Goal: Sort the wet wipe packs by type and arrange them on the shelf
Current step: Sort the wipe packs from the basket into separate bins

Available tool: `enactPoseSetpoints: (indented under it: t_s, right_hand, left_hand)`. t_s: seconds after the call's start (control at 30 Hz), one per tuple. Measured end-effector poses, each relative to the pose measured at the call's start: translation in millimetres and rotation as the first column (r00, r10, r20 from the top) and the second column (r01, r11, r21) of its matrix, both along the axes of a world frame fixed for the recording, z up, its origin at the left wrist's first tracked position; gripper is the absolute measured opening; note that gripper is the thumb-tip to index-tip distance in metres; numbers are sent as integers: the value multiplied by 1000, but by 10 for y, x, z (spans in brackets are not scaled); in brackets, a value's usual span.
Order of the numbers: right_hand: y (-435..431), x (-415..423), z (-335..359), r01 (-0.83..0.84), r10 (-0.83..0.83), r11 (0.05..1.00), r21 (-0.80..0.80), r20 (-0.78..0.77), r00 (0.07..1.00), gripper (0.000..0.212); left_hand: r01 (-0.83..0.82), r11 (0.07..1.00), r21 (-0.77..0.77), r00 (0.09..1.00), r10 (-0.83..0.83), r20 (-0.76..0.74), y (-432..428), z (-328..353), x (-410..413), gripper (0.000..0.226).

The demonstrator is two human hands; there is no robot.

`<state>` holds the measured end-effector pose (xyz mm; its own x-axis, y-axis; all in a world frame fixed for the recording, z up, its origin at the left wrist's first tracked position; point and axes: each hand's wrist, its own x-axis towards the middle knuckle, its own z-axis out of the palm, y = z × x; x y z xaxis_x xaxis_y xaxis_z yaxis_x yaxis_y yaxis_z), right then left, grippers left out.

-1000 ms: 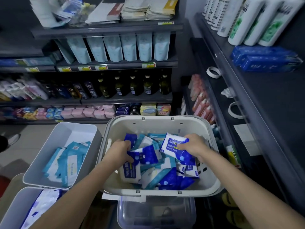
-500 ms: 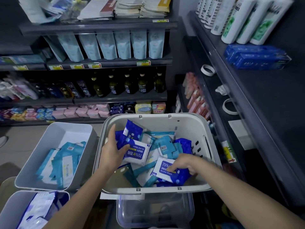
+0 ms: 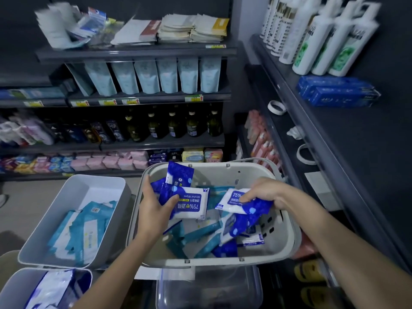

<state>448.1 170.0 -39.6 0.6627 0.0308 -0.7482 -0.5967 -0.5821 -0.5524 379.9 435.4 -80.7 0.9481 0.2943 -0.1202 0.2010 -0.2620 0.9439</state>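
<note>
A grey basket (image 3: 287, 241) in front of me holds mixed wipe packs, dark blue and white alcohol ones and teal ones (image 3: 200, 233). My left hand (image 3: 153, 208) grips a small bunch of blue and white alcohol wipe packs (image 3: 191, 204) above the basket's left side. My right hand (image 3: 265, 192) pinches another alcohol wipe pack (image 3: 231, 201) over the basket's right side. A white bin (image 3: 73, 197) at the left holds teal packs (image 3: 82, 228). Another bin (image 3: 13, 288) at the lower left holds blue and white packs (image 3: 51, 291).
A dark shelf (image 3: 347, 152) runs along the right with white bottles (image 3: 330, 36), blue boxes (image 3: 336, 92) and tape rolls (image 3: 276, 107). Stocked shelves (image 3: 138, 99) stand behind the basket. A clear plastic box (image 3: 209, 286) sits under the basket.
My right hand has lifted its alcohol wipe pack up from the basket's bottom. My left hand still holds its bunch, which is raised slightly higher.
</note>
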Motion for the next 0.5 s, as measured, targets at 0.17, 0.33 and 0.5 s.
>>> enactPoseSetpoints:
  t_s: [0.17, 0.33, 0.5]
  right_hand:
    - [122, -28, 347, 39, -82, 977, 208, 203, 976, 11]
    - [82, -34, 566, 30, -132, 958, 284, 345, 929, 12]
    - [39, 27, 632, 99, -308, 854, 510, 343, 887, 15]
  left_hand:
    - [-122, 990, -69, 993, 122, -2, -75, 97, 39, 70]
    - [-242, 965, -104, 970, 237, -55, -53, 178, 65, 54]
    - [-280, 946, -166, 957, 262, -122, -54, 123, 26, 46]
